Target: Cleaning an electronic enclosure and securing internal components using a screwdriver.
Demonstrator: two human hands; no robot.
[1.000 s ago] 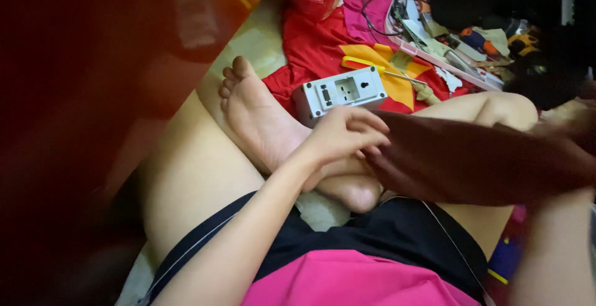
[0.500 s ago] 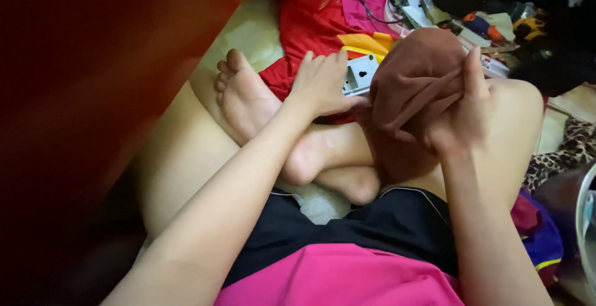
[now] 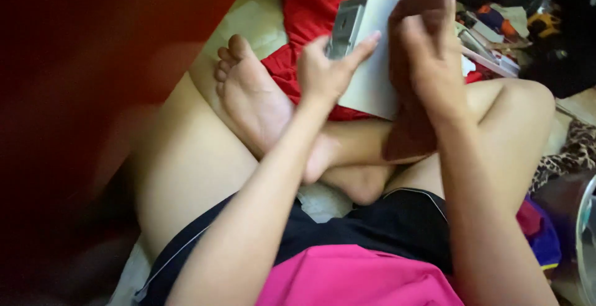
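A grey box-shaped device (image 3: pixel 371 64) is steadied by the left hand (image 3: pixel 326 73), whose grip is released, fingers spread flat against its face. Just beside it, a brown cloth (image 3: pixel 410 120) is grasped by the clenched right hand (image 3: pixel 431 64) and hangs below it. Behind both hands, red fabric (image 3: pixel 304 14) is spread on the floor.

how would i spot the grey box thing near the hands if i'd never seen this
Start at the red cloth spread on the floor beyond the crossed legs. Above it, between the left hand and the right hand, is the grey box, with the left fingertips on it. It is the only flat, hard-edged pale grey thing there; the brown cloth in the right hand is soft and dark.
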